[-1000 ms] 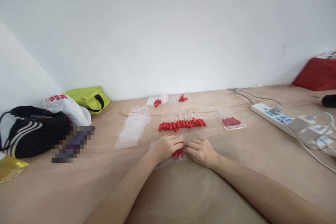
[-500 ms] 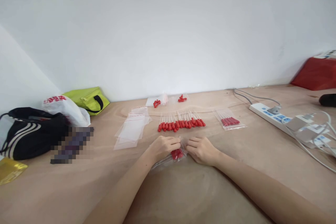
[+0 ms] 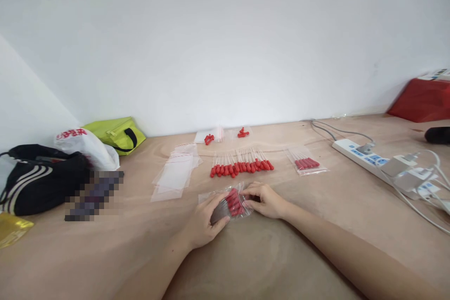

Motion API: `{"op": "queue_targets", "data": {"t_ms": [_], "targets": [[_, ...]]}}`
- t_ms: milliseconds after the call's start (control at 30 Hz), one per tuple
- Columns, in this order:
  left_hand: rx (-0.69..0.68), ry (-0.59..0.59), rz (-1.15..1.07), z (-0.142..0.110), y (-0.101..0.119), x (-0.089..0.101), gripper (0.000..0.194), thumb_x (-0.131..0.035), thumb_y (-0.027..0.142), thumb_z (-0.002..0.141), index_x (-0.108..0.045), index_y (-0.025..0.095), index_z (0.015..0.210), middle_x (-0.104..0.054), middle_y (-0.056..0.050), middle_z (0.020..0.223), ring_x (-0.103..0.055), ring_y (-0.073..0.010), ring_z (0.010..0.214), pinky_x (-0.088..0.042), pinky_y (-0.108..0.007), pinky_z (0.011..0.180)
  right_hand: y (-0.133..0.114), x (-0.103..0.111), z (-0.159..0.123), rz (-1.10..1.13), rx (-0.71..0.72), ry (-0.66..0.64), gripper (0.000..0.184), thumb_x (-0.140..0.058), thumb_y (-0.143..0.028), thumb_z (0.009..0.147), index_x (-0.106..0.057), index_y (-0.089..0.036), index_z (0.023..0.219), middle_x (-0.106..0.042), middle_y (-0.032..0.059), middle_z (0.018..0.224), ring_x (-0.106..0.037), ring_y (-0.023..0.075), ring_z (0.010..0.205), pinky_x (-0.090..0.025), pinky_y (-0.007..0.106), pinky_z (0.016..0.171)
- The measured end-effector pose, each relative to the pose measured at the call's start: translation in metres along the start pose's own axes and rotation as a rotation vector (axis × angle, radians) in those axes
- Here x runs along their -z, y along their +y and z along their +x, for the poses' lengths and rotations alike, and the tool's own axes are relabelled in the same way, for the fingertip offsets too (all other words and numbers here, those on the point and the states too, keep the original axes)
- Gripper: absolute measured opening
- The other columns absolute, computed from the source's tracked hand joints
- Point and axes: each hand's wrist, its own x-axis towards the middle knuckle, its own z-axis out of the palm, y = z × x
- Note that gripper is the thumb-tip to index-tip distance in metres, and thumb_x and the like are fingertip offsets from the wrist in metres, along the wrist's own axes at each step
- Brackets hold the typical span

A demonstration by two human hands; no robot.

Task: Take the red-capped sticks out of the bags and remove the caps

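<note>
A clear zip bag [image 3: 242,211] of droppers with red rubber bulbs [image 3: 233,199] lies on the table between my hands, its bulbs pointing right. My left hand [image 3: 204,220] spans the bag's left part, fingers along the far side and thumb along the near side. At the bag's right end, my right hand [image 3: 263,199] pinches the edge between thumb and fingers. Beyond them lies a row of loose droppers [image 3: 242,167] with red bulbs nearest me. To the right rests another zip bag of droppers [image 3: 307,163].
Flat clear zip bags [image 3: 174,173] overlap at left. Loose red bulbs [image 3: 208,139] lie on bags near the wall. A power strip [image 3: 362,155] with chargers and cables occupies the right. A black bag [image 3: 42,178], a white plastic bag [image 3: 87,147] and a lime pouch [image 3: 117,133] stand left.
My left hand has moved left and nearer to me, its fingers spreading over the bag. More of the bag and its red bulbs now shows. My right hand has shifted slightly left.
</note>
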Motion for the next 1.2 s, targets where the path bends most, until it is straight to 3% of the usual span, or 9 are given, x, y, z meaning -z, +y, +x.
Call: {"op": "queue_targets", "data": {"t_ms": [133,233,333,467,700,900,1200], "targets": [[0.02,-0.009,-0.033,0.004,-0.002,-0.002,0.048,-0.052,0.023,0.077,-0.039,0.023,0.123,-0.054,-0.007,0.118,-0.051,-0.0195,0.106,-0.044,-0.038,0.09,0.001,0.002,0.001,0.026,0.017,-0.077,0.02,-0.062,-0.036,0.073,-0.064,-0.021,0.086,-0.059,-0.0012,0.067,-0.05,0.0117,0.063,-0.038,0.024,0.063],[0.027,-0.019,-0.043,0.005,-0.001,-0.001,0.047,-0.052,0.023,0.077,-0.04,0.022,0.122,-0.053,-0.007,0.12,-0.051,-0.0191,0.108,-0.043,-0.037,0.091,0.0,0.0,0.001,0.04,0.014,-0.023,0.031,-0.069,-0.042,0.062,-0.063,-0.02,0.085,-0.059,-0.0008,0.071,-0.051,0.0125,0.066,-0.037,0.023,0.062],[0.022,-0.02,-0.052,0.005,0.0,-0.001,0.047,-0.052,0.022,0.077,-0.04,0.022,0.122,-0.053,-0.008,0.12,-0.051,-0.019,0.107,-0.043,-0.037,0.091,-0.003,-0.003,0.001,0.018,-0.011,0.035,0.031,-0.074,-0.037,0.056,-0.062,-0.019,0.08,-0.059,-0.0001,0.075,-0.051,0.0138,0.071,-0.038,0.024,0.064],[0.015,-0.018,-0.065,0.005,-0.001,-0.001,0.046,-0.052,0.023,0.078,-0.04,0.023,0.123,-0.052,-0.008,0.12,-0.05,-0.0189,0.108,-0.042,-0.037,0.091,-0.007,-0.004,0.002,0.013,-0.071,0.012,0.03,-0.073,-0.028,0.055,-0.059,-0.02,0.08,-0.059,-0.0007,0.076,-0.05,0.0133,0.07,-0.038,0.024,0.063],[0.021,-0.024,-0.07,0.005,-0.001,0.0,0.045,-0.053,0.025,0.078,-0.042,0.022,0.122,-0.053,-0.008,0.119,-0.051,-0.0192,0.107,-0.043,-0.037,0.09,-0.012,-0.003,0.002,-0.03,-0.004,-0.016,0.024,-0.066,-0.019,0.055,-0.055,-0.019,0.076,-0.058,0.0001,0.079,-0.051,0.0151,0.074,-0.038,0.026,0.067],[0.03,-0.021,-0.062,0.005,0.001,0.001,0.044,-0.053,0.026,0.078,-0.043,0.022,0.12,-0.054,-0.007,0.118,-0.051,-0.0189,0.107,-0.043,-0.037,0.091,-0.012,-0.007,0.001,-0.056,-0.015,-0.017,0.029,-0.063,-0.016,0.055,-0.054,-0.02,0.082,-0.058,-0.001,0.078,-0.051,0.0143,0.072,-0.037,0.026,0.067],[0.017,-0.082,-0.099,0.004,-0.003,0.0,0.043,-0.051,0.027,0.08,-0.042,0.024,0.122,-0.05,-0.005,0.123,-0.049,-0.0173,0.11,-0.041,-0.035,0.093,-0.002,0.006,-0.002,0.216,-0.103,-0.052,0.016,-0.06,-0.013,0.058,-0.051,-0.019,0.071,-0.049,-0.0046,0.064,-0.044,0.0082,0.058,-0.037,0.02,0.056]]}}
